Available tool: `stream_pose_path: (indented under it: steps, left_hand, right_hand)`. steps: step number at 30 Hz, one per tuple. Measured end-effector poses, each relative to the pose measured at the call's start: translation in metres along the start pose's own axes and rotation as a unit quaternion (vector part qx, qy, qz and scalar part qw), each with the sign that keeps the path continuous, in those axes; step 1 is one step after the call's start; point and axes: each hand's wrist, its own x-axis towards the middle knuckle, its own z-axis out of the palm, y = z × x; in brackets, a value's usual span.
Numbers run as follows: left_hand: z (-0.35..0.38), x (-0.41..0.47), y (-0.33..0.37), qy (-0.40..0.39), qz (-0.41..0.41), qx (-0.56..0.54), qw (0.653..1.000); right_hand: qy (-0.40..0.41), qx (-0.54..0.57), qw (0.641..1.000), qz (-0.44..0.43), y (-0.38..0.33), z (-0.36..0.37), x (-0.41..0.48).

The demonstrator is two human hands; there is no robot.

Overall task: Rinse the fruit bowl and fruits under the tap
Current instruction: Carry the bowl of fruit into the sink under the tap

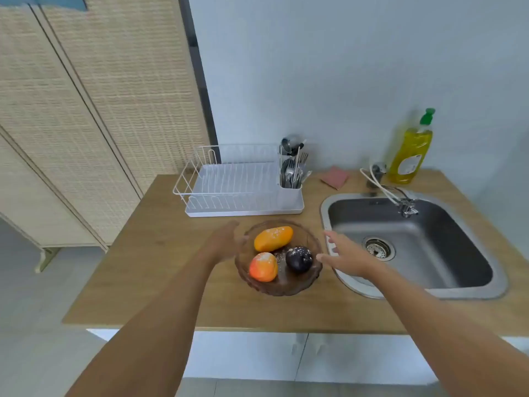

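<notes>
Now my left hand point(226, 242) and right hand point(346, 253) are spread wide on each side of the bowl point(283, 285), holding nothing yet. If I tip it, the three fruits point(273, 238) could roll out. It sits on the wooden counter point(160, 253), beside the sink point(415, 245) and tap point(406, 206).

Two bare forearms come into view from the bottom edge, both uncovered from the elbow down, with no sleeve or cuff showing anywhere along them. The person's left hand point(226, 242) and right hand point(347, 255) are bare too, without gloves. The wrists carry no watch or band, and the fingers point(329, 234) show no rings that can be made out.
</notes>
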Motion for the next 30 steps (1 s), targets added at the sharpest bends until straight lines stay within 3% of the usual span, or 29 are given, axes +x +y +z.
stream_pose_path:
  steps: [6, 12, 18, 30]
  left_hand:
    - [0.022, 0.013, -0.028, -0.026, -0.038, -0.065, 0.997]
    - [0.027, 0.021, -0.034, -0.105, -0.089, -0.247, 0.959]
    - [0.029, 0.023, -0.04, -0.168, -0.074, -0.279, 0.943]
    - [0.036, 0.02, -0.015, -0.171, -0.007, -0.306, 0.937]
  right_hand:
    - [-0.019, 0.064, 0.998, -0.001, 0.008, 0.02, 0.024]
    - [-0.044, 0.069, 0.997, 0.008, 0.019, 0.028, 0.042]
    - [-0.075, 0.117, 0.989, 0.044, 0.027, 0.032, 0.06]
    - [-0.069, 0.239, 0.968, 0.024, 0.043, 0.003, 0.032]
